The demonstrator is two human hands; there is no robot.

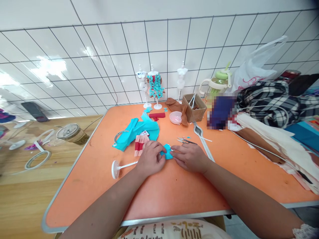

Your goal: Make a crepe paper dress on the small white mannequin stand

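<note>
A small turquoise piece of crepe-like material (168,153) lies between my hands at the middle of the table. My left hand (152,157) has its fingers curled onto the piece's left edge. From the other side, the fingertips of my right hand (187,156) pinch its right edge. Beside my left hand rests a pleated pink and red piece (140,146), partly covered by it. A white doll stand (115,170) lies on its side, its rod running under my left hand. Just beyond my right hand are small thread snips (185,141).
Larger turquoise sheets (132,131) and a tape roll (121,136) lie behind my left hand. Several small white mannequins (181,78) stand along the wall. To the right are a wooden box (198,113), a pink dish (175,117), a zipper (199,131) and fabric (269,136).
</note>
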